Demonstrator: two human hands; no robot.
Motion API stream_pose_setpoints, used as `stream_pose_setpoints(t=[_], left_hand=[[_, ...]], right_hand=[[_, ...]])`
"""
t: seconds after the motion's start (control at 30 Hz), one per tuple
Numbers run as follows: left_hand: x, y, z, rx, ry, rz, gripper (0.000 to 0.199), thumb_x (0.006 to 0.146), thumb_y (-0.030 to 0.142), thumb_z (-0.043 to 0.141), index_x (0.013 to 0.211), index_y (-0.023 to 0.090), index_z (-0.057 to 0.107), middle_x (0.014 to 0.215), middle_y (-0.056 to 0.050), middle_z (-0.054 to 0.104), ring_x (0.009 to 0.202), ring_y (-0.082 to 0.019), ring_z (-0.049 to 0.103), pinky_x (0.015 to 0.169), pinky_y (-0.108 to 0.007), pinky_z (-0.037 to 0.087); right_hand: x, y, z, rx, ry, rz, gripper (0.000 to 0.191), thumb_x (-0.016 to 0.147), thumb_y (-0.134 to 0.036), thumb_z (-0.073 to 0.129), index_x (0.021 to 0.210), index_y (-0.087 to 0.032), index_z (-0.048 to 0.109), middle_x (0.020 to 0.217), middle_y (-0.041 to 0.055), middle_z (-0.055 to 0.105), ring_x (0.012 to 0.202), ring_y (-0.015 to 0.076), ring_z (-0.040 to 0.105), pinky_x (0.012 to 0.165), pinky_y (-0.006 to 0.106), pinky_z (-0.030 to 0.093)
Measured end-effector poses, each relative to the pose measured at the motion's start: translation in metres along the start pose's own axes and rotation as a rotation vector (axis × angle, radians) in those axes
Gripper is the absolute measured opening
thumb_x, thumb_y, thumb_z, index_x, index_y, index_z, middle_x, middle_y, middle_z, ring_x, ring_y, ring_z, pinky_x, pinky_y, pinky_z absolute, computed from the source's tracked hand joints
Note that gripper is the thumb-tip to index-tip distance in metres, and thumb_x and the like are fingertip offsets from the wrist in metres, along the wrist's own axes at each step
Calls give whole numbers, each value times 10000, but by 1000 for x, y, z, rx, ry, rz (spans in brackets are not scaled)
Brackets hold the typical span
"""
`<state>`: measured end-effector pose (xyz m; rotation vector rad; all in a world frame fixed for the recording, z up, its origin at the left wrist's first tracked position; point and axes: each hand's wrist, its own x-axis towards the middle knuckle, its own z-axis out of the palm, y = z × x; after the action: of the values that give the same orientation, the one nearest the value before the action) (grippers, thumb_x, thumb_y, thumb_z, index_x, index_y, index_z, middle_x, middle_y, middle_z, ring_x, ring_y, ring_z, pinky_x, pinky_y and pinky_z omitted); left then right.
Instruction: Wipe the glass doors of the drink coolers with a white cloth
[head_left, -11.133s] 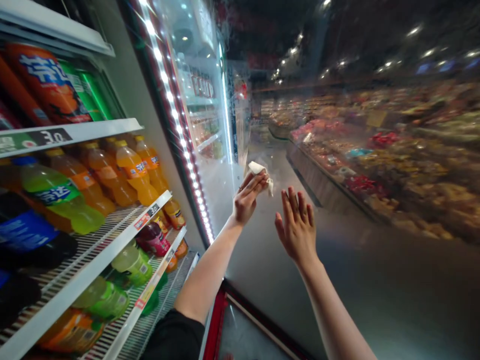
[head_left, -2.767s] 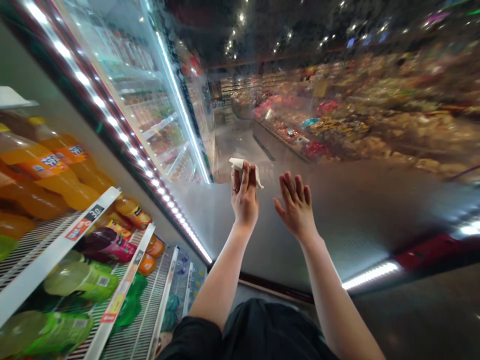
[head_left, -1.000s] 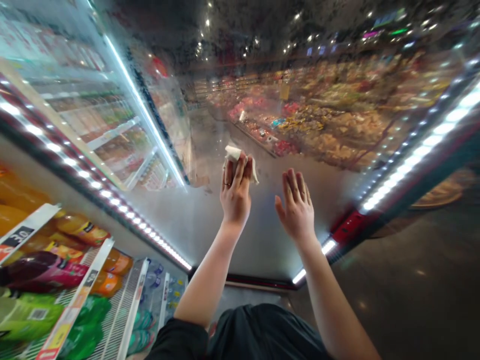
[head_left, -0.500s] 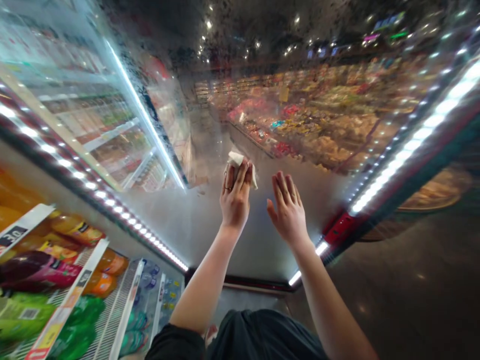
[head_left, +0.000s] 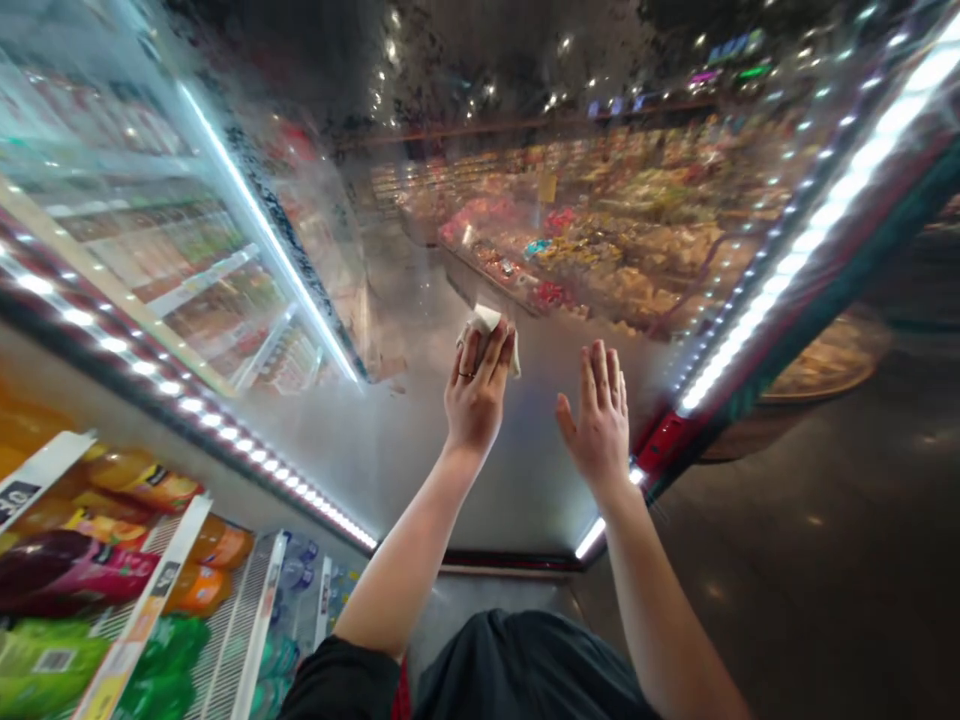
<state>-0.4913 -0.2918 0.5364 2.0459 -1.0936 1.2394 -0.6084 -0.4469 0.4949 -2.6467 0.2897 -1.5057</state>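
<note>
**Left hand point(head_left: 476, 405) holds white cloth point(head_left: 487, 319) at glass door point(head_left: 517, 490)**

A shelf price tag point(head_left: 18, 497) at far left reads "3.0"; the lettering on the pink label point(head_left: 120, 572) of a purple bottle point(head_left: 43, 566) is too blurred to read (a barcode point(head_left: 54, 661) shows on the green label point(head_left: 84, 650) below). The cloth lies beneath the left hand's fingers, a corner above them. The hands are apart: the right hand point(head_left: 602, 430) is right of the cloth, fingers straight; whether it touches the door cannot be told.
</note>
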Motion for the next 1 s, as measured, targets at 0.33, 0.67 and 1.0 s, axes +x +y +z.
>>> stream_pose_setpoints(t=[0.33,0.67,1.0], left_hand=[[21,11,-3,-63,-36,63,641,1099,66,462,1697,291,415,1684,-33,540,1646,-203,386,1398,-380,271],[37,11,3,-55,-179,265,678,1093,69,469,1715,308,341,1695,-28,515,1635,-206,395,1394,-381,277],[18,14,15,-92,-146,240,664,1091,77,475,1703,314,368,1667,-25,550,1623,-221,419,1381,-385,318]], right_hand=[[-2,14,-9,-42,-80,20,949,1077,-209,519,1763,-318,-127,1847,116,192,1691,342,250,1329,645,358],[0,18,-5,-36,-79,15,959,1066,-199,519,1765,-295,-131,1856,119,163,1712,324,167,1348,612,336],[3,23,-14,-49,-185,1,895,1062,-192,494,1779,-224,-40,1832,152,239,1695,303,249,1349,590,333]])
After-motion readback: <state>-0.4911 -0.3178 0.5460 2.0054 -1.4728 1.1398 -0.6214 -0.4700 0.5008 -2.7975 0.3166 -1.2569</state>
